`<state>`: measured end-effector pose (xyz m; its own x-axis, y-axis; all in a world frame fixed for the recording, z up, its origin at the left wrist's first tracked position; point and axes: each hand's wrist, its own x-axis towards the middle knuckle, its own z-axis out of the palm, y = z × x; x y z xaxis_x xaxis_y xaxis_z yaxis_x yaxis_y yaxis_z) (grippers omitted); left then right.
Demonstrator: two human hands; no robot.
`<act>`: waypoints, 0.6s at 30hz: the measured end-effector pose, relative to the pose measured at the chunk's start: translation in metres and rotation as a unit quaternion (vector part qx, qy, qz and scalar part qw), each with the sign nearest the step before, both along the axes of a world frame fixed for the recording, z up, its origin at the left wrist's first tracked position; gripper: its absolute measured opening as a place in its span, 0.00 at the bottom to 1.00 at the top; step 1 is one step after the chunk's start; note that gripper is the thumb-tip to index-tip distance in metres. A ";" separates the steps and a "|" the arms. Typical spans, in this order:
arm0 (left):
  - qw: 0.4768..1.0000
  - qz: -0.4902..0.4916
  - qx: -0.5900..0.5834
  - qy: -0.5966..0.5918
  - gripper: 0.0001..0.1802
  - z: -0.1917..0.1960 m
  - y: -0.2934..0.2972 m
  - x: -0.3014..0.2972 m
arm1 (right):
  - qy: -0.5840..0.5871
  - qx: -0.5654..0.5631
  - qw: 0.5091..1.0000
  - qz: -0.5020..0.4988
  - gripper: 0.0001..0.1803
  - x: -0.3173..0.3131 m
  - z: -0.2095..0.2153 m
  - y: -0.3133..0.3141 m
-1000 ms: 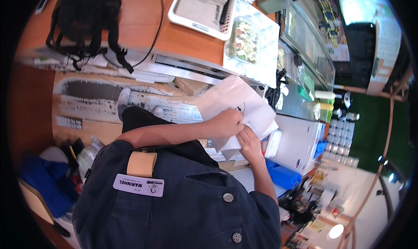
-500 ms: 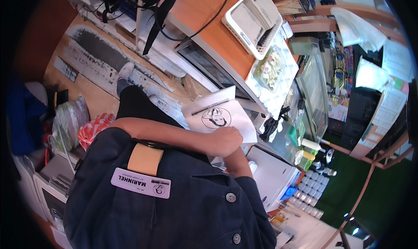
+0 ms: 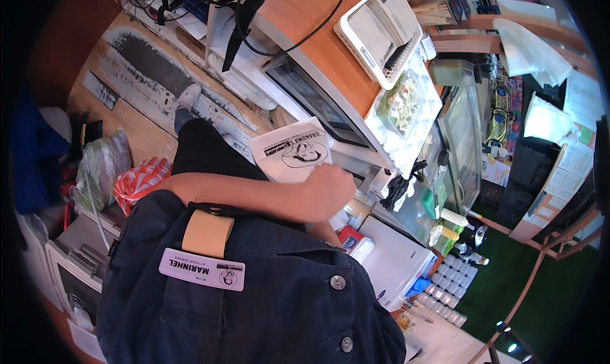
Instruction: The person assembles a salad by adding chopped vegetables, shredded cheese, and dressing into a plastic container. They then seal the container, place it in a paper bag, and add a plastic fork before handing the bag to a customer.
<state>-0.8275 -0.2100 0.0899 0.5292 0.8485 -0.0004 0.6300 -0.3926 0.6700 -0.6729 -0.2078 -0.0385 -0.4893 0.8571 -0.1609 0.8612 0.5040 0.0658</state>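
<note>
A white paper bag (image 3: pixel 270 151) with a black round printed drawing stands out in front of my body, tilted. My left arm crosses from the left, and my left hand (image 3: pixel 330 189) is closed at the bag's near right corner, slightly smeared by motion. What its fingers pinch is partly hidden, but the bag meets the hand there. Of my right arm only a bit of forearm (image 3: pixel 325 232) shows below the left hand. My right hand is hidden behind the left.
A wooden-topped counter (image 3: pixel 305 20) holds a white basket (image 3: pixel 346 30) of papers and a clear tub of chopped greens (image 3: pixel 400 106). A microwave-like appliance (image 3: pixel 311 100) sits beneath. Plastic bags (image 3: pixel 143 181) lie at left; a white chest (image 3: pixel 394 256) stands at right.
The paper bag has moved up and left and turned, so more of its print shows. My left hand has shifted slightly upward, and less of my right forearm is visible.
</note>
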 end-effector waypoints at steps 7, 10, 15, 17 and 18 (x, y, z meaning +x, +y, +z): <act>0.997 0.036 -0.063 0.035 0.08 -0.003 0.036 -0.070 | -0.068 0.078 0.994 0.018 0.16 -0.017 -0.030 0.019; 0.987 0.095 -0.125 0.034 0.10 -0.012 0.043 -0.097 | -0.124 0.121 0.984 0.044 0.16 -0.021 -0.018 0.025; 0.988 0.116 -0.104 -0.017 0.09 -0.031 0.029 -0.136 | -0.200 0.023 0.977 -0.065 0.17 -0.017 0.015 0.022; 0.980 0.145 -0.130 -0.040 0.09 -0.036 0.017 -0.144 | -0.147 -0.068 0.971 -0.179 0.19 -0.010 0.014 0.019; 0.974 0.160 -0.148 -0.056 0.10 -0.037 0.010 -0.146 | -0.038 -0.096 0.977 -0.186 0.19 -0.007 0.006 0.017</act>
